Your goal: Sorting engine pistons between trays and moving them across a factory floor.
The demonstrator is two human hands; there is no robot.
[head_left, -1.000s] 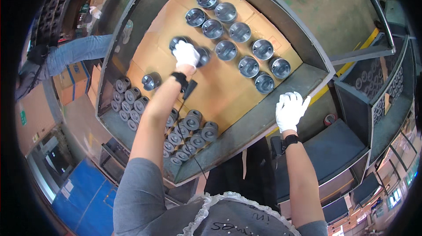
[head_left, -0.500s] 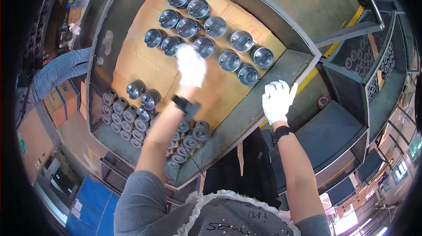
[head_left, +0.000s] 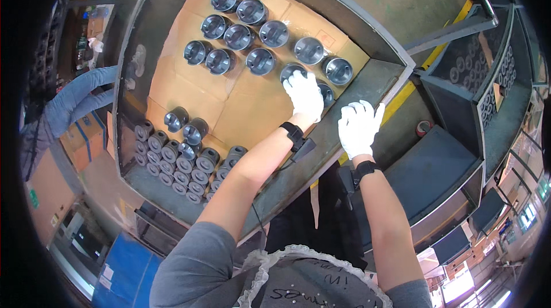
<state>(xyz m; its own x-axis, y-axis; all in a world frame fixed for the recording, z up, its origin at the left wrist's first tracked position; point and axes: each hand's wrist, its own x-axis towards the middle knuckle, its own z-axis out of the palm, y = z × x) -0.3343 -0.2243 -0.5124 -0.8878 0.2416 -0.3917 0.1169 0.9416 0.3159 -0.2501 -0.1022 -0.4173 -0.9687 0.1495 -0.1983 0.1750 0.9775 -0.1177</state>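
Note:
My left hand (head_left: 304, 97), in a white glove, reaches over the cardboard sheet, its fingers closed on the near side of a dark metal piston (head_left: 291, 69). Part of that piston is hidden under the glove. Another piston (head_left: 327, 94), partly covered by the hand, stands just to the right of it. More shiny pistons (head_left: 260, 62) stand in loose rows farther back and to the left. My right hand (head_left: 358, 127), also gloved, rests at the bin's near right edge with its fingers spread and nothing in them.
A metal-walled bin (head_left: 396, 93) surrounds the cardboard (head_left: 229, 107). Grey pistons (head_left: 170, 152) are stacked on their sides at its near left. Another bin of round parts (head_left: 488, 104) stands to the right. A person's jeans-clad legs (head_left: 77, 95) show at the left.
My left hand has moved right, from the middle pistons to one nearer the bin's right side. The right hand stays at the edge. The view has shifted slightly.

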